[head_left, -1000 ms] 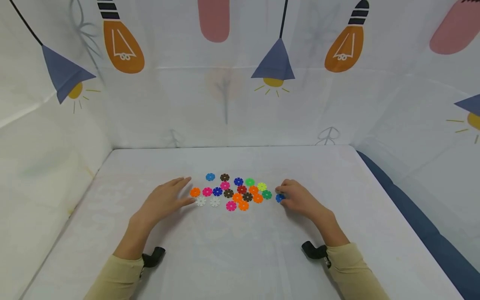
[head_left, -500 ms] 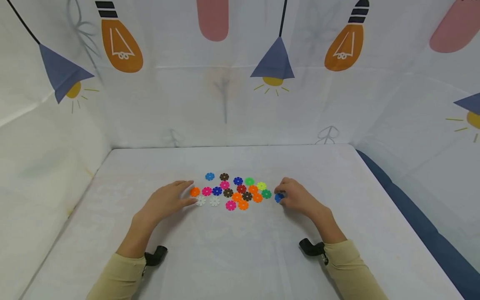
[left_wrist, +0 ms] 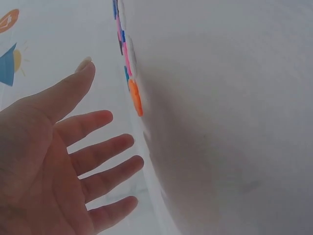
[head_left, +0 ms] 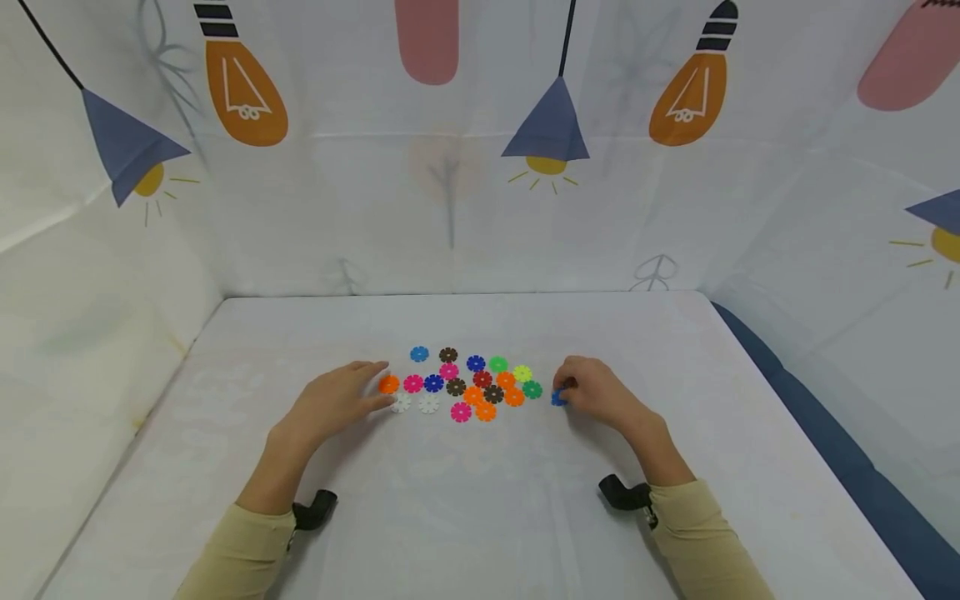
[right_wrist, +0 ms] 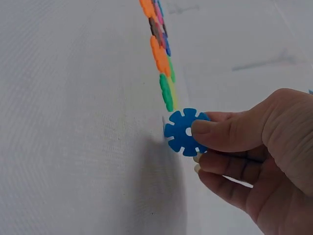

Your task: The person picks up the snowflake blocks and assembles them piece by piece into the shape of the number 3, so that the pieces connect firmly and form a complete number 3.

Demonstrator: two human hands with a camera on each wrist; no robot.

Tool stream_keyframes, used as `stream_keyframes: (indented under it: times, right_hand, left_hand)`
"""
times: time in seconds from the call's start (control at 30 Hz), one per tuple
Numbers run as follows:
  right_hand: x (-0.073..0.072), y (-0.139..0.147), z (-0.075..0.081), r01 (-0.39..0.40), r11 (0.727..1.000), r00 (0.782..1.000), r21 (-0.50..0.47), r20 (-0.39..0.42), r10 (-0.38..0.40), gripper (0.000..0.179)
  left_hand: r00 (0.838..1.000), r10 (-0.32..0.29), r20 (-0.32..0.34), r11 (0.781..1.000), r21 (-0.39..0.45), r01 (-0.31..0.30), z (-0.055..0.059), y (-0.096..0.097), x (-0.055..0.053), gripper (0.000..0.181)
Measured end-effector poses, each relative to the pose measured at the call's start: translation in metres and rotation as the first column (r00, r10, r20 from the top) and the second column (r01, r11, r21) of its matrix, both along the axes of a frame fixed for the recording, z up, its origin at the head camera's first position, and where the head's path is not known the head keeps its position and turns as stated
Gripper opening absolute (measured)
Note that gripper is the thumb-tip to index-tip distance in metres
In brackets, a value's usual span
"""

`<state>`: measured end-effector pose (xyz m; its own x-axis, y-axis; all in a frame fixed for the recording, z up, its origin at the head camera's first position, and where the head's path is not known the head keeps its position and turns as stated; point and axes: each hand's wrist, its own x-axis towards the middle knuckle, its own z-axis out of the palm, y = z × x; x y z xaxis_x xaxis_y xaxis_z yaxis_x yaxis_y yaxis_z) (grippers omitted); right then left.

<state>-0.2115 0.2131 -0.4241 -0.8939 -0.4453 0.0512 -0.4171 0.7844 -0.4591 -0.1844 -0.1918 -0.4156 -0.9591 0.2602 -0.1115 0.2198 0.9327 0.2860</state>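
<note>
Between the thumb and fingers of my right hand a blue notched plastic disc is pinched, its flat face turned to the right wrist camera. In the head view only part of that disc shows below the fingers. At the left end of a spread of flower-shaped discs, my left hand is held with fingers spread and holds nothing. Nearest to it are an orange disc and a white disc; whether the thumb touches the white one I cannot tell. A green disc lies closest to the right hand.
Several more discs lie flat in the middle of the white table, among them a pink disc and a light blue disc. White printed cloth hangs behind and at both sides. Dark blue fabric borders the right edge.
My left hand has shifted slightly right toward the white disc. The blue disc in my right hand has tilted, showing less of its face in the head view. The other discs have stayed put.
</note>
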Motion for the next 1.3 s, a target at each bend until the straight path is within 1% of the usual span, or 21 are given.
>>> stream_keyframes:
  times: [0.1, 0.27, 0.43, 0.5, 0.67, 0.8, 0.9, 1.0, 1.17, 1.3]
  right_hand:
    - [-0.001, 0.0, 0.001, 0.013, 1.0, 1.0, -0.019, -0.008, -0.014, 0.012]
    - [-0.001, -0.003, 0.002, 0.025, 0.998, 1.0, -0.054, 0.005, -0.025, 0.008]
    - [-0.001, -0.008, 0.002, 0.051, 0.994, 0.998, -0.091, 0.035, -0.048, 0.008]
    - [0.0, -0.01, 0.002, 0.065, 0.992, 0.997, -0.112, 0.048, -0.06, 0.008]
    - [0.0, -0.014, 0.003, 0.076, 0.983, 0.996, -0.167, 0.049, -0.069, 0.006]
    - [0.0, -0.018, 0.004, 0.069, 0.976, 0.997, -0.207, 0.05, -0.06, 0.004]
    - [0.0, -0.021, 0.005, 0.057, 0.972, 0.998, -0.228, 0.05, -0.047, 0.004]
    - [-0.001, -0.026, 0.004, 0.057, 0.971, 0.997, -0.234, 0.056, -0.045, 0.005]
    - [-0.001, -0.035, 0.006, 0.055, 0.971, 0.997, -0.234, 0.073, -0.039, 0.005]
    - [-0.001, -0.043, 0.006, 0.049, 0.969, 0.996, -0.241, 0.084, -0.029, 0.005]
  left_hand:
    - [1.0, 0.003, -0.006, 1.0, 0.001, -0.003, 0.002, 0.001, 0.0, 0.066]
    - [1.0, 0.02, 0.005, 1.0, 0.014, -0.02, 0.005, 0.006, 0.0, 0.065]
    - [1.0, 0.024, -0.002, 0.999, 0.033, -0.024, 0.008, 0.013, 0.001, 0.062]
    - [1.0, 0.016, -0.008, 0.999, 0.042, -0.016, 0.008, 0.014, 0.001, 0.061]
    - [1.0, -0.004, -0.015, 0.999, 0.053, 0.005, 0.008, 0.017, 0.002, 0.055]
    - [1.0, -0.009, -0.011, 0.998, 0.066, 0.01, 0.008, 0.02, 0.002, 0.05]
    - [1.0, -0.007, -0.005, 0.996, 0.093, 0.008, 0.007, 0.023, 0.002, 0.049]
    - [1.0, -0.016, -0.001, 0.994, 0.111, 0.016, 0.006, 0.028, 0.001, 0.048]
    - [0.999, -0.052, -0.009, 0.992, 0.118, 0.052, 0.003, 0.04, -0.002, 0.046]
    - [0.997, -0.072, -0.012, 0.987, 0.141, 0.073, 0.006, 0.051, -0.003, 0.047]
